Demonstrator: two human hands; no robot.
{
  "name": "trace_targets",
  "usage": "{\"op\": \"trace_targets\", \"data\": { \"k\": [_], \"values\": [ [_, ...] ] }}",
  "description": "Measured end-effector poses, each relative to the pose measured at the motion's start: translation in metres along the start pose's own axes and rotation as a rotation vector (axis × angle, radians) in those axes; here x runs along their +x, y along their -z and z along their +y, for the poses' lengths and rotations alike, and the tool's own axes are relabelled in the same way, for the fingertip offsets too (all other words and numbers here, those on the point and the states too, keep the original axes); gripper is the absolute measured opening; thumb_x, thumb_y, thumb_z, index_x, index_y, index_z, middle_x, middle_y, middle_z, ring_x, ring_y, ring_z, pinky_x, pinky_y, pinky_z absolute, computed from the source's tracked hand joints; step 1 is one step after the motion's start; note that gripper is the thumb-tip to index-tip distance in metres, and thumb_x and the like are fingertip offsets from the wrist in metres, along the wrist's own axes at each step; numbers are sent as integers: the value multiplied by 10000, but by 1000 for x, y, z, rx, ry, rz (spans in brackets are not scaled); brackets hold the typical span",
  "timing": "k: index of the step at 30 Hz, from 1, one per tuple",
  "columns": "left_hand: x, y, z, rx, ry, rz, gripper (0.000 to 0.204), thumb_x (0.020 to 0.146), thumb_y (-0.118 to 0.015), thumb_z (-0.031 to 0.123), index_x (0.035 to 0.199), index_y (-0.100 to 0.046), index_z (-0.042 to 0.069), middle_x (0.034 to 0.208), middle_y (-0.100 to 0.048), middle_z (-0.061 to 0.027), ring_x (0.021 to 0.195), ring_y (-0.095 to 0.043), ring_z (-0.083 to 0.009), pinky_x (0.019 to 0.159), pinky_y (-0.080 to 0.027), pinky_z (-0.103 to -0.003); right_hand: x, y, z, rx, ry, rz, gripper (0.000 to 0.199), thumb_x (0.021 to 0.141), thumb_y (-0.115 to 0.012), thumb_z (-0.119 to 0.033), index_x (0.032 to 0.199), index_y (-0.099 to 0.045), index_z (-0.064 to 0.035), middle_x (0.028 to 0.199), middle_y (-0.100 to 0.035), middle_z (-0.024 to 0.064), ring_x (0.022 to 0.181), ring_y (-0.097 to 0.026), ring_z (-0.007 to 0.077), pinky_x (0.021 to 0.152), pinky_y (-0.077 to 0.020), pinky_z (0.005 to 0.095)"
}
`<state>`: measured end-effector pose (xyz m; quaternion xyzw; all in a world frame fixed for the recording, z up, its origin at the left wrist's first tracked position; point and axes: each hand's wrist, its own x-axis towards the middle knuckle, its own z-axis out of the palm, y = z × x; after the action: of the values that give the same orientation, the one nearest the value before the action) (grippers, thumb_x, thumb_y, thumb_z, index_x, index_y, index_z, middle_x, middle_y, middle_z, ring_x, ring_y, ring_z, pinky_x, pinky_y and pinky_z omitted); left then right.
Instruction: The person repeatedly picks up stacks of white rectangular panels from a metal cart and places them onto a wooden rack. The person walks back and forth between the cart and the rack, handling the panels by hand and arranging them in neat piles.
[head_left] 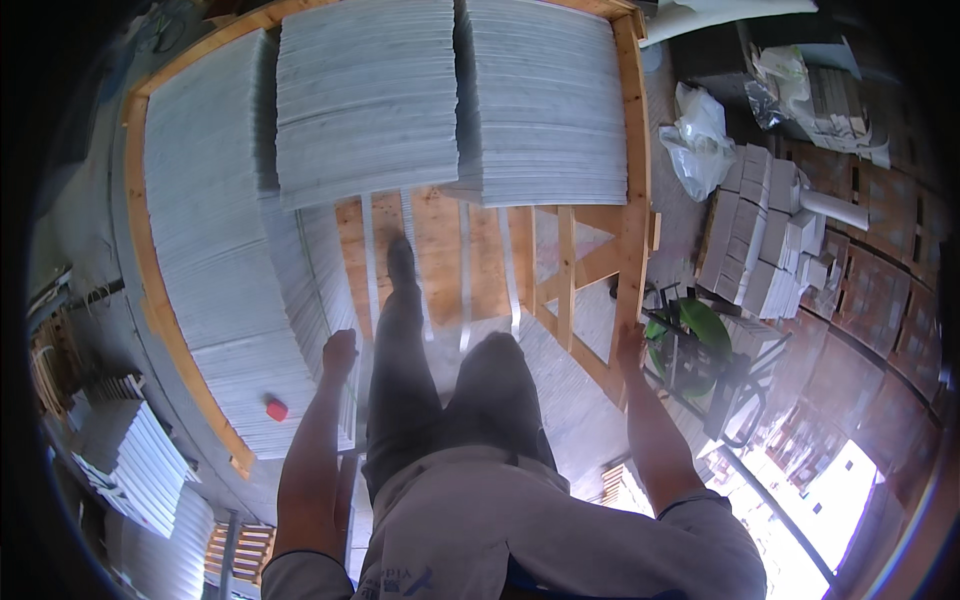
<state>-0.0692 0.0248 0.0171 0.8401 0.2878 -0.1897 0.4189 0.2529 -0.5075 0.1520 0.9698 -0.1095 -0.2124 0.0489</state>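
Tiles (230,300) stacked on edge fill most of our wooden crate (630,200), its middle bare; left hand (340,352) fisted at nine o'clock, right hand (630,345) gripping the crate's three-o'clock rail.

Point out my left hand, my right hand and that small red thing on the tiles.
left hand (340,352), head view, on the back of the fist by the tile stack's edge.
right hand (630,343), head view, on the knuckles against the wooden crate rail.
small red thing (276,409), head view, on its top face.

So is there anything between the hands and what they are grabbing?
No. The left hand rests right on the grey tiles, and the right hand grips the wooden crate rail directly.
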Motion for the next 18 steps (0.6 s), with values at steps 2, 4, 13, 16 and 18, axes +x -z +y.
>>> {"op": "trace_targets", "data": {
  "k": [2, 4, 13, 16, 18],
  "values": [
    [-15, -20, -6, -9, -81, 8, 252, 866, -396, 167, 740, -527, -6, 776, -547, -128, 595, -603, -204, 470, -467, -306, -3, -2, 4, 15, 7, 0, 389, 866, -398, -398, 1052, -423, -57, 831, -614, 228, 820, -593, 405, 720, -447, 492],
    [-24, -42, -7, -42, -65, 42, 255, 870, -391, 169, 740, -523, -6, 780, -549, -127, 586, -604, -197, 455, -460, -299, -4, -1, 9, 3, 52, 1, 382, 862, -415, -384, 1052, -407, -52, 812, -614, 230, 819, -594, 404, 717, -449, 492],
    [-56, -131, 33, -831, 400, 334, 215, 852, -495, 168, 951, -579, -3, 831, -577, -80, 730, -589, -140, 541, -500, -266, 3, -13, 33, 143, 422, 191, 341, 859, -463, -332, 1042, -425, -47, 800, -591, 249, 724, -571, 437, 624, -439, 515],
    [-125, -192, 32, -940, 456, 488, 215, 858, -506, 191, 927, -579, 1, 822, -579, -63, 754, -590, -137, 530, -474, -259, 20, -40, 62, 146, 398, 157, 343, 867, -437, -329, 1069, -443, -51, 902, -591, 229, 819, -569, 410, 706, -434, 499],
    [-196, -256, 27, -1023, 514, 553, 175, 786, -572, 168, 909, -576, 43, 808, -583, -76, 751, -590, -199, 537, -454, -315, 52, -67, 83, 42, 469, 156, 356, 877, -420, -306, 1123, -447, -50, 1018, -562, 201, 938, -533, 362, 803, -405, 465]
  ]
}}
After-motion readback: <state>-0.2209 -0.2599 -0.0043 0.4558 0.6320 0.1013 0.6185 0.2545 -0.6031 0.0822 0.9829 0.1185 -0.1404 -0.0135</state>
